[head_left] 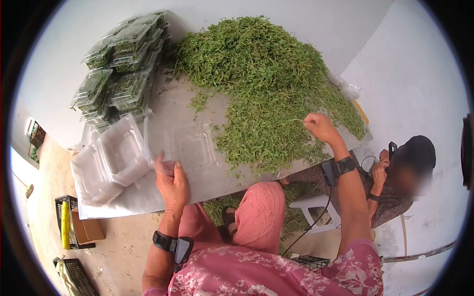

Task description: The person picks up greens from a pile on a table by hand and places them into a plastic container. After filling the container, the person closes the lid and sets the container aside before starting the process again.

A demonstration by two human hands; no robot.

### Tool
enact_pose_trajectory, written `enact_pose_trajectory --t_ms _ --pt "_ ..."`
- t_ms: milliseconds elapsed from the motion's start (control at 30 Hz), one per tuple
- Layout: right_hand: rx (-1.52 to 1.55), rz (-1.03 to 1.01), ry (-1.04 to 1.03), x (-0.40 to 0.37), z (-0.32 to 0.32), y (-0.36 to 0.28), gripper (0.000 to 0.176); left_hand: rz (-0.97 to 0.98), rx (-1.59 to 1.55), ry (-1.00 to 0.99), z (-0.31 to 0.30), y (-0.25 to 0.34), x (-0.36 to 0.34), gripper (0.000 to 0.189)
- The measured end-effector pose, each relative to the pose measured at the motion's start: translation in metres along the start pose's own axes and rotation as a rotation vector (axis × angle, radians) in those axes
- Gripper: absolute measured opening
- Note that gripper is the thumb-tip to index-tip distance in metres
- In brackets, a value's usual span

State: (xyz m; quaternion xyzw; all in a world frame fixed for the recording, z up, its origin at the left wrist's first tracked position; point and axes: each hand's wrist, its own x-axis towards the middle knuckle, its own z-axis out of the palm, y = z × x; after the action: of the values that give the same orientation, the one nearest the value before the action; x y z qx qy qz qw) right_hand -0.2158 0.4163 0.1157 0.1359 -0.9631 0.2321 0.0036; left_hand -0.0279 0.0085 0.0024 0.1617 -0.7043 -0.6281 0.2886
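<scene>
My left hand [172,183] is at the table's near edge, thumb and fingers closed on the rim of a clear plastic box [191,143]. The box lies open on the table, and its outline is faint against the grey surface. Over the right side of the leafy green heap [266,89], my right hand [322,129] is raised in a pinch. A thin pale green stem [296,120] sticks out to the left from its fingertips. Just left of my left hand are nested, open clear plastic boxes [123,148].
Lidded boxes of greens [128,89] are stacked at the table's back left. Another person [390,187] sits at the right beside a white stool [321,212]. Black crates [74,222] stand on the floor at left. Fallen greens lie under the table.
</scene>
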Motion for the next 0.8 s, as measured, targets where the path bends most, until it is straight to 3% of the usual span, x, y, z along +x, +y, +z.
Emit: enact_pose_trajectory --t_ms 267,367,467,800 --pt "0.206 0.062 -0.129 0.002 0.017 -0.038 0.016 0.012 -0.002 -0.001 0.0 -0.002 0.0 0.052" --pt "0.162 0.036 -0.114 0.001 0.027 -0.049 0.017 0.016 0.002 0.0 0.0 -0.002 0.0 0.052" --pt "0.004 -0.179 0.022 0.008 0.043 -0.039 0.016 0.008 0.003 0.002 0.0 0.0 -0.001 0.052" --pt "-0.193 -0.197 0.148 0.006 0.064 -0.057 0.019 0.029 0.061 -0.003 0.0 0.004 -0.001 0.052"
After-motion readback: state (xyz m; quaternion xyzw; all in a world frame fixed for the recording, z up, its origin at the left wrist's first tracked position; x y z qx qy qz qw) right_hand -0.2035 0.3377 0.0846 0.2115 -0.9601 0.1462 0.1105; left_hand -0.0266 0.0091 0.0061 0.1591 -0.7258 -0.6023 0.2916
